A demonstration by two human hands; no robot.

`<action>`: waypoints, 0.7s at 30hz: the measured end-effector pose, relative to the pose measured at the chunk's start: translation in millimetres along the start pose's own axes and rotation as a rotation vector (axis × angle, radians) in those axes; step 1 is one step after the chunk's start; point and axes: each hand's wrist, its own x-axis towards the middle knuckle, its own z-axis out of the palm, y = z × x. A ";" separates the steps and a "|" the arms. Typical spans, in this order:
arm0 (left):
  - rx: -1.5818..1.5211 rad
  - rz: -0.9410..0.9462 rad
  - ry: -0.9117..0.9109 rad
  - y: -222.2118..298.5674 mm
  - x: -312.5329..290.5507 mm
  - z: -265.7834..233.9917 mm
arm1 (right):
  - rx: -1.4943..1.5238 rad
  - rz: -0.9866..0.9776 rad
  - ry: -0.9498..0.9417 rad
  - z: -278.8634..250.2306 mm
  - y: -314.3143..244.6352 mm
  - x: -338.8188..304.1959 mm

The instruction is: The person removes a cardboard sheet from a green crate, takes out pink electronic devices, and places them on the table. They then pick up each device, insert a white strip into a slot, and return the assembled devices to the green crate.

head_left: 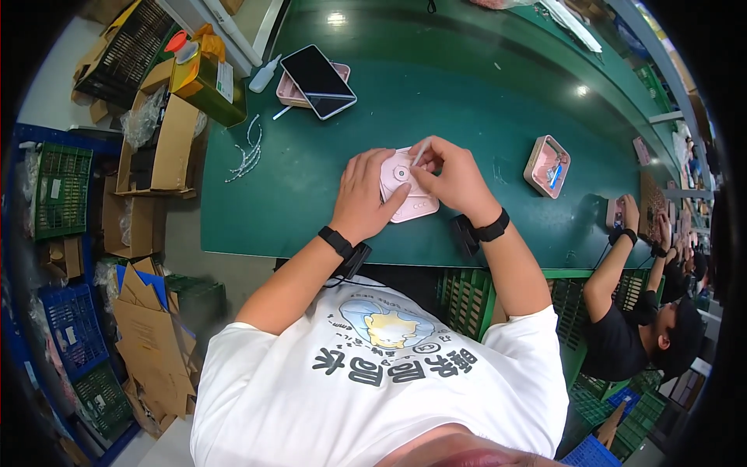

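A pale pink plastic panel (413, 207) with rounded corners and a round centre piece (401, 173) lies on the green table in front of me. My left hand (363, 191) grips its left side, the thumb pressing on the surface near the centre piece. Over the panel's upper right, my right hand (453, 173) pinches a thin whitish strip (421, 151) between thumb and fingers. What sits under my fingers is hidden, and I cannot tell whether the strip is attached to the panel.
A dark-screened phone (319, 82) rests on a pink case (292, 95), beside a white squeeze bottle (265, 74). Twisted wires (247, 152) lie at left near a yellow-green can (208, 89). An open pink case (547, 166) holds blue parts; a co-worker (634, 331) sits at right.
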 end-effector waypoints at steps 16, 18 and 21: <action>-0.297 -0.192 -0.044 -7.0 39.8 -37.5 | -0.050 -0.169 -0.052 -4.3 -1.7 0.8; -0.091 -0.035 -0.124 -7.2 43.4 -47.2 | -0.089 -0.196 -0.038 -1.9 -2.4 -0.1; -0.072 -0.114 -0.167 2.5 46.5 -54.5 | -0.218 -0.222 0.003 0.5 -6.8 -3.3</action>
